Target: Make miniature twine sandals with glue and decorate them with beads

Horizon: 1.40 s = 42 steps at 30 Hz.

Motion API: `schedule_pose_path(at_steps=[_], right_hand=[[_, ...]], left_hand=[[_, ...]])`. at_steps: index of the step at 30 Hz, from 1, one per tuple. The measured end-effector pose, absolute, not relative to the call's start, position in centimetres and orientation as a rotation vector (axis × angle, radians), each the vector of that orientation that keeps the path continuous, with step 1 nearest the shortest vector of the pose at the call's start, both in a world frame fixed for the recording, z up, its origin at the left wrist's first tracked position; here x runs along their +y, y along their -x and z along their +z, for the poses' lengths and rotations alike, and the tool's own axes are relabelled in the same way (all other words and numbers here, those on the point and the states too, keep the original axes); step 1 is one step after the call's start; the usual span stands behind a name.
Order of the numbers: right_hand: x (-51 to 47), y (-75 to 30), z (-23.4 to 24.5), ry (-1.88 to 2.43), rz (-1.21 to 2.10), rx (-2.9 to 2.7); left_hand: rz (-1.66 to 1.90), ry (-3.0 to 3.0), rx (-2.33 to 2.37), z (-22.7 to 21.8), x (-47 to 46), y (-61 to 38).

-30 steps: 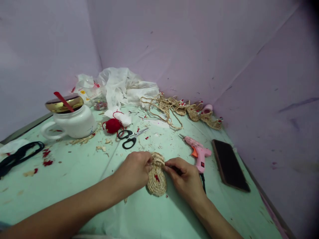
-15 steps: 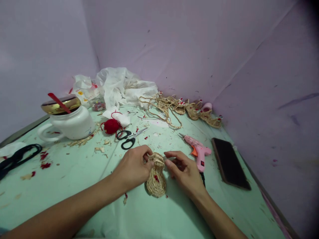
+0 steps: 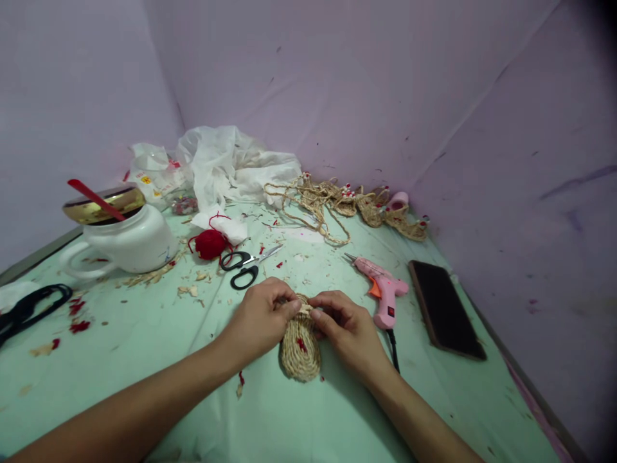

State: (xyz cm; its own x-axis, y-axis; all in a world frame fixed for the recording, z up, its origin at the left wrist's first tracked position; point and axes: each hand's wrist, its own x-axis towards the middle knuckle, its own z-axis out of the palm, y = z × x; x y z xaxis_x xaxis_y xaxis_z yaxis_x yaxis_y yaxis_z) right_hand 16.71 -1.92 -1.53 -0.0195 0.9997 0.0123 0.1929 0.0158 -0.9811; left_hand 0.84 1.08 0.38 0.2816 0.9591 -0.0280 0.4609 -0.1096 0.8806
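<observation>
In the head view, the small jute slipper (image 3: pixel 299 352) lies flat on the green table (image 3: pixel 144 334), between the 2 hands. The left hand (image 3: pixel 263 318) and the right hand (image 3: pixel 348 329) both pinch its upper band with the fingertips (which partly hide the band). I think the band can shift or come loose if 1 pinch weakens. The pink glue gun (image 3: pixel 384 294) lies just beside the right hand, and the wrist may catch its cord and drag it.

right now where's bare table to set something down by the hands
Barest: the near table edge between the forearms, below the jute sole, and the near right corner below the phone. Crowded: the back, with scissors, red yarn, plastic bag and jute pieces.
</observation>
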Motion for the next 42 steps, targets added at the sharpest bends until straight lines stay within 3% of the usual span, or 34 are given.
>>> schedule_pose_path(at_steps=[16, 22, 27, 35, 42], right_hand=[[-1.5, -17.1, -1.0, 1.361, 1.205, -1.140], [-1.2, -20.2, 0.5, 1.637, 0.699, -1.171], [-0.9, -23.9, 1.9, 2.307, 0.259, -1.336], [-0.2, -26.6, 1.0, 2.412, 0.362, -1.382], [-1.1, -27.1, 1.2, 2.153, 0.859, -1.100]], left_hand=[[0.603, -1.742, 1.212, 1.1, 1.8, -1.1], [0.593, -1.648, 1.278, 2.4, 1.5, -1.5], [0.579, -1.487, 1.289, 2.4, 1.6, -1.0], [0.515, -1.413, 1.286, 2.3, 2.2, -0.4], [0.551, -1.320, 1.225, 1.0, 2.7, -0.1]])
